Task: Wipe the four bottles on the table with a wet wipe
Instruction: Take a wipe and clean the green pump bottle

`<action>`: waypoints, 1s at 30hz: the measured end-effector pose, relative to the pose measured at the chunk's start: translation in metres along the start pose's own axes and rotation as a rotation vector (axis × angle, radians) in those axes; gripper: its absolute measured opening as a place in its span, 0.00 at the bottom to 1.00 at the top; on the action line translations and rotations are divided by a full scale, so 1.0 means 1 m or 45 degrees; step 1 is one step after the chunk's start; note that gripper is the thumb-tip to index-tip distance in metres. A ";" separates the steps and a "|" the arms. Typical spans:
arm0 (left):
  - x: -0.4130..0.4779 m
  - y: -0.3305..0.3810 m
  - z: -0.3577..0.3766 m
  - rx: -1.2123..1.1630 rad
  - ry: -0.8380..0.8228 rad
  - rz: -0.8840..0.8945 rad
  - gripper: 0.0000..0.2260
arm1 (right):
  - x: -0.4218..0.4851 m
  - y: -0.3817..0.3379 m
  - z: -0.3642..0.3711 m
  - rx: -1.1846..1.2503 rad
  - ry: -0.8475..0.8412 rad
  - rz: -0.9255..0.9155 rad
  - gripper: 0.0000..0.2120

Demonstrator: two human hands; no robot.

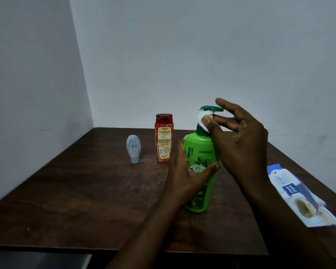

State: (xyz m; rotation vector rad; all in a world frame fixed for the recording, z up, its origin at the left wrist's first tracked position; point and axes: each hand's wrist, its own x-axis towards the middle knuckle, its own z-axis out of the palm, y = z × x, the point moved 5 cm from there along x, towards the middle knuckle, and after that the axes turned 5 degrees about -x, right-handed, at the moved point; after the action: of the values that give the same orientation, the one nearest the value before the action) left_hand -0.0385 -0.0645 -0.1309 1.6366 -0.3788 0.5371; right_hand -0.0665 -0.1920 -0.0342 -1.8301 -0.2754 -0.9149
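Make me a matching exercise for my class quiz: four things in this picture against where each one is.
1 green pump bottle
2 red bottle
3 grey-blue bottle
4 wet wipe

a pinched by the right hand
b leftmost, untouched
c gripped by the left hand
d stands between two bottles

Pairs: 1-c, 2-d, 3-b, 4-a

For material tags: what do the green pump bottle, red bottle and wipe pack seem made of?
Green pump bottle: likely opaque plastic, smooth with soft sheen. Red bottle: probably plastic, glossy highlights on cap. Wipe pack: seemingly thin printed film, creased and shiny.
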 end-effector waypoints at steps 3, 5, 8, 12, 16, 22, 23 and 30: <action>0.000 0.002 -0.001 -0.029 0.013 0.018 0.32 | -0.005 0.008 -0.004 0.138 0.045 0.061 0.19; 0.000 0.002 -0.002 -0.029 0.015 0.014 0.31 | -0.006 0.017 -0.008 0.235 0.055 0.141 0.21; -0.001 0.001 -0.002 -0.025 0.003 -0.009 0.30 | -0.002 0.030 -0.015 0.399 0.060 0.270 0.22; 0.000 -0.001 -0.001 0.008 0.008 -0.009 0.32 | 0.004 0.025 -0.021 0.711 0.117 0.246 0.19; 0.000 0.000 -0.001 0.007 0.018 0.002 0.30 | 0.010 0.010 -0.017 0.788 0.086 0.110 0.15; -0.001 0.000 -0.002 -0.002 0.018 0.010 0.30 | 0.000 0.005 -0.007 0.746 0.102 0.060 0.15; -0.001 0.000 -0.003 -0.005 0.020 0.009 0.31 | -0.002 0.005 -0.006 0.760 0.128 0.091 0.15; 0.000 -0.001 -0.002 -0.019 0.010 0.014 0.31 | -0.010 0.006 -0.003 0.904 0.234 0.264 0.15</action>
State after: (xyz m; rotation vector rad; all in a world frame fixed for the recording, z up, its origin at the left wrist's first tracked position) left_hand -0.0379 -0.0623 -0.1313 1.6188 -0.3855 0.5478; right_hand -0.0715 -0.1951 -0.0449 -1.0903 -0.2483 -0.7105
